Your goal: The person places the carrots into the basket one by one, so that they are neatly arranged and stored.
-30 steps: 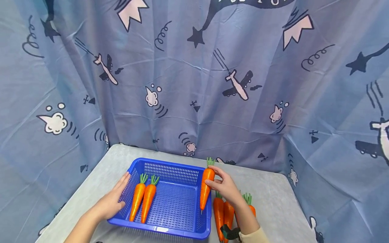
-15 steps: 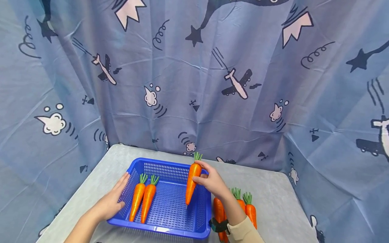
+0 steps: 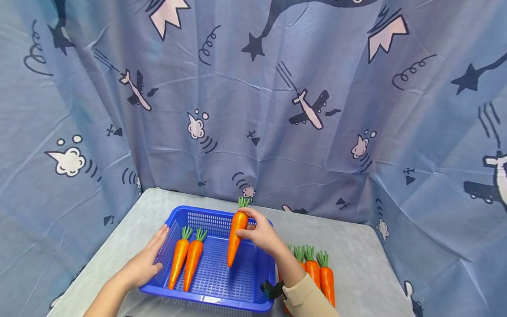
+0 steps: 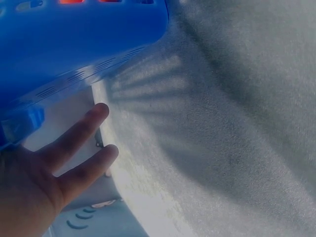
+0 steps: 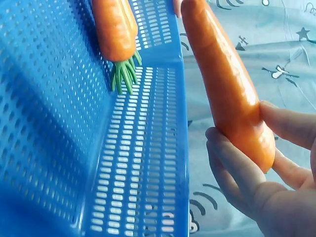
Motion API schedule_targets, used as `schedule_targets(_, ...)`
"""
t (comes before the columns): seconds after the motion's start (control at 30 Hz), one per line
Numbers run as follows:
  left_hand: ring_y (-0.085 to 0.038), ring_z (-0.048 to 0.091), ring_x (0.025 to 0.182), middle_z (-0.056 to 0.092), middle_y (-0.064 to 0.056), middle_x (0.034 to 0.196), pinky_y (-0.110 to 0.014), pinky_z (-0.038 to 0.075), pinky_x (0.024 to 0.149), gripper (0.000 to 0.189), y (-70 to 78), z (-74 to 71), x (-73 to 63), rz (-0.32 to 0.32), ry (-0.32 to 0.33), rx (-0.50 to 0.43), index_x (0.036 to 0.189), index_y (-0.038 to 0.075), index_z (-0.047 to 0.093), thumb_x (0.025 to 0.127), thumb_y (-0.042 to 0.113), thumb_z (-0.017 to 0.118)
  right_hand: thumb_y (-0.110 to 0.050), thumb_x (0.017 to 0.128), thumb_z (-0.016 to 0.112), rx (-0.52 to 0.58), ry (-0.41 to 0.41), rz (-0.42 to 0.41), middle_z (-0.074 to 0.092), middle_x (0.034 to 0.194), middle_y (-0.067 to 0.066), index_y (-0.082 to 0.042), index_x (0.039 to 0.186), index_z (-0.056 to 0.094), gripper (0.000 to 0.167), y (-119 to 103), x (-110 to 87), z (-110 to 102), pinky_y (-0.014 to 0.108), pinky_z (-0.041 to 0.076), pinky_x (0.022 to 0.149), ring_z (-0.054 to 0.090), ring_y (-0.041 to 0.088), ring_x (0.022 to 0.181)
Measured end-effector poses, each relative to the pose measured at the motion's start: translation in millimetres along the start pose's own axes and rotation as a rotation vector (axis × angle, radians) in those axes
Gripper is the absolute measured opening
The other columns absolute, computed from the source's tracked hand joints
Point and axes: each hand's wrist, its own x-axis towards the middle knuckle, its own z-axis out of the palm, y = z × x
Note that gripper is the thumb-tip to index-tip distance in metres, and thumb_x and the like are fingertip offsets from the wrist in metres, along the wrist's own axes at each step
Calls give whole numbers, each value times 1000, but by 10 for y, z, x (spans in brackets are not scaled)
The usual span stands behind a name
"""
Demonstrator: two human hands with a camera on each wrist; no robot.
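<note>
By the right hand, one orange carrot is held near its thick end, pinched between the thumb and the curled fingers; its green stalks are pointed up and its narrow tip is directed down, slightly tilted. This carrot is placed above the inside of a blue plastic basket; whether the floor is touched by the tip cannot be told from the head view. By the left hand, nothing is gripped: its fingers are straight and somewhat spread, laid along the left side of the basket, as is seen also in the left wrist view. Inside the basket, near this hand, two carrots are laid side by side with stalks toward the far wall. On the grey table, to the right of the basket, more carrots are lined up, partly covered by the right forearm and its beige sleeve. Behind the table, a blue printed curtain is hung.
</note>
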Motion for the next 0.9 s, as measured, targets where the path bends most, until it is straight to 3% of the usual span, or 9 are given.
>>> schedule_targets(0.33, -50, 23, 149, 5, -18, 170, -67, 29, 114, 91, -12, 11, 1, -26, -20, -15, 162, 6, 14, 84, -3, 60, -3, 83, 80, -99, -47, 21, 55, 130, 20, -9, 133, 55, 56, 21, 161, 284, 36, 63, 73, 68, 22, 82)
schedule_targets(0.47, -50, 25, 148, 6, -19, 169, -66, 30, 114, 91, -3, 3, -10, -11, 3, -8, 162, 5, 15, 83, -4, 60, -2, 82, 80, -88, -71, 56, 55, 126, 18, -9, 132, 56, 56, 30, 207, 423, 39, 64, 72, 68, 23, 82)
schedule_targets(0.63, -50, 28, 147, 10, -21, 168, -65, 30, 114, 92, 13, 5, -19, 23, 37, 3, 161, 2, 18, 80, -7, 60, 1, 80, 81, -68, -96, 113, 54, 119, 16, -7, 131, 56, 58, 40, 228, 595, 51, 62, 73, 70, 27, 86)
schedule_targets(0.9, -50, 27, 147, 8, -20, 169, -65, 29, 114, 92, 31, 6, -25, 8, 20, 2, 161, 2, 17, 81, -6, 61, 1, 77, 83, -153, -130, 155, 57, 115, 13, -9, 127, 57, 57, 105, 247, 790, 48, 63, 66, 68, 24, 85)
